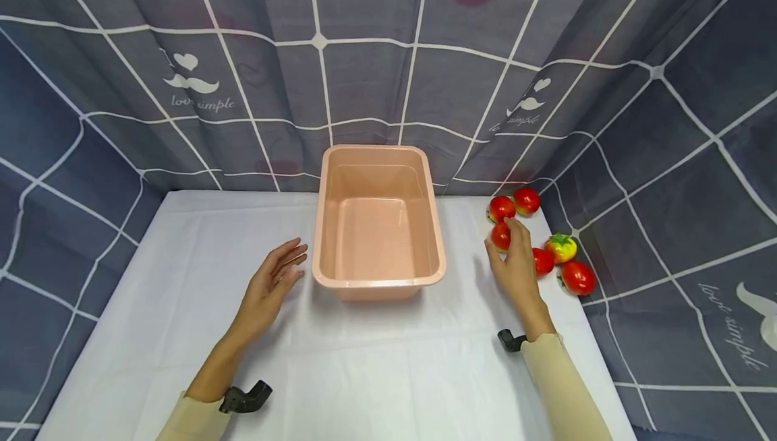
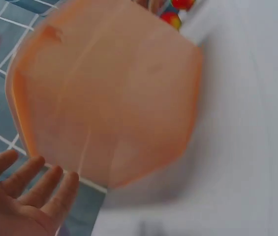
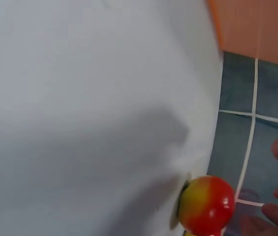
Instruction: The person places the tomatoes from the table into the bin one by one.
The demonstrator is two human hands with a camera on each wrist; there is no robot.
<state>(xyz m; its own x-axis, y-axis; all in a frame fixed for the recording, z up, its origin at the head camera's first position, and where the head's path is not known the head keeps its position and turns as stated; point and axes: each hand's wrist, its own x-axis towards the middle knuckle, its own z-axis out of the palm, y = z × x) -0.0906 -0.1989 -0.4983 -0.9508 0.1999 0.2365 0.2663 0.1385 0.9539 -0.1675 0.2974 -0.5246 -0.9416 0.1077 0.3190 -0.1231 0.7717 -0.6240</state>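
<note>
Round, glossy red fruit point(image 1: 500, 234), tomato-like, sits right of the frame's centre, and my right hand point(image 1: 517, 267) is at it now: thumb on the near left, fingers curving over the right, a gap between them, nothing gripped. Whether a fingertip grazes the skin, I can't tell. Two more red, round fruits point(image 1: 527, 201) sit just above it, and at lower right come another red, round fruit point(image 1: 543, 262), a yellow-and-red one with a green leafy top point(image 1: 560, 247) and a bigger-looking red one point(image 1: 577, 278). It's crowded, and that's the danger: my fingers come down on the right, so a sloppy pinch could knock a neighbour, and I'd judge that round shapes like these roll easily on the white cloth-covered table point(image 1: 388, 373). Close on one side first and the fruit could squirt away; a smooth skin may slip too. Over at centre-left, my left hand point(image 1: 267, 292) is relaxed, fingers loosely extended, holding nothing, just beside the peach, rectangular plastic tub point(image 1: 379, 284) at the middle of the frame. Careless fingertips there could shove it, should it prove light.
</note>
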